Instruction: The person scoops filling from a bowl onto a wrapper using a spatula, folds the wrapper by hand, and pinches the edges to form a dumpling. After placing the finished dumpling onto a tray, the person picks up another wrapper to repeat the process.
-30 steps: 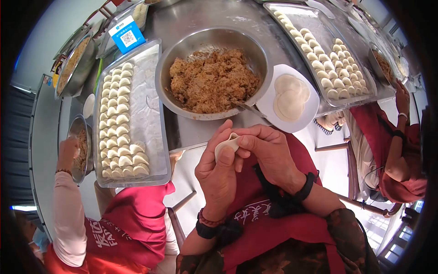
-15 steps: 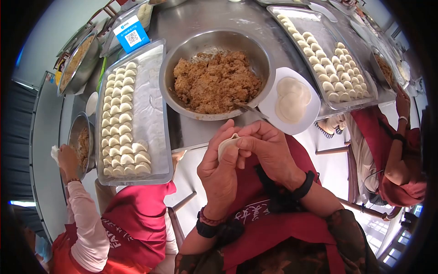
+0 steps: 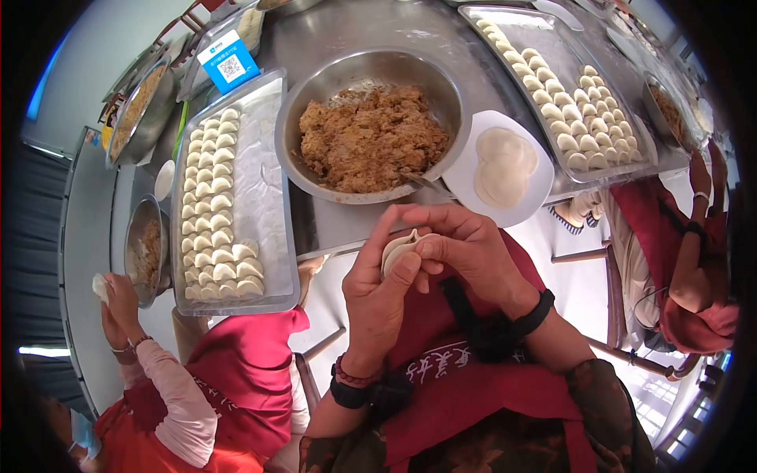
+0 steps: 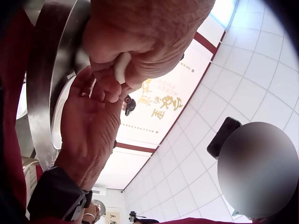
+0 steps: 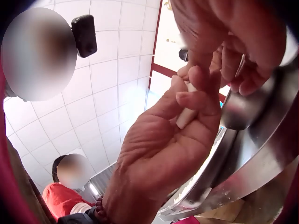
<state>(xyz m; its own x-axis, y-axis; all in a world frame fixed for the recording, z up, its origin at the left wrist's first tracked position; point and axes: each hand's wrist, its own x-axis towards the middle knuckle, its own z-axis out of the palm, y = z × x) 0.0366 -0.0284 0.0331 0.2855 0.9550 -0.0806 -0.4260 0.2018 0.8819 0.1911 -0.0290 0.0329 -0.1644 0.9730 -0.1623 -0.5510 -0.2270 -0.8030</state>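
Between my two hands is a dumpling (image 3: 392, 251), its pale wrapper folded over and peaked at the upper edge. My left hand (image 3: 377, 296) cups it from the left, thumb lying along its front face. From the right, my right hand (image 3: 473, 256) pinches the edge between thumb and forefinger. In the left wrist view a white strip of the dumpling (image 4: 122, 67) shows among the fingers. The right wrist view has the dumpling (image 5: 187, 112) lying across the left fingers. Whatever is inside the wrapper is hidden.
A steel bowl of brown filling (image 3: 374, 142) with a utensil handle stands ahead, beside a white plate (image 3: 542, 193) of round wrappers. Trays of dumplings lie left (image 3: 272, 197) and right (image 3: 576, 59). A person (image 3: 181, 418) sits left, another (image 3: 694, 307) right.
My right fingers have shifted slightly along the dumpling's edge, and a gap shows at its top. The person at the left has drawn both hands away from their bowl, holding something white.
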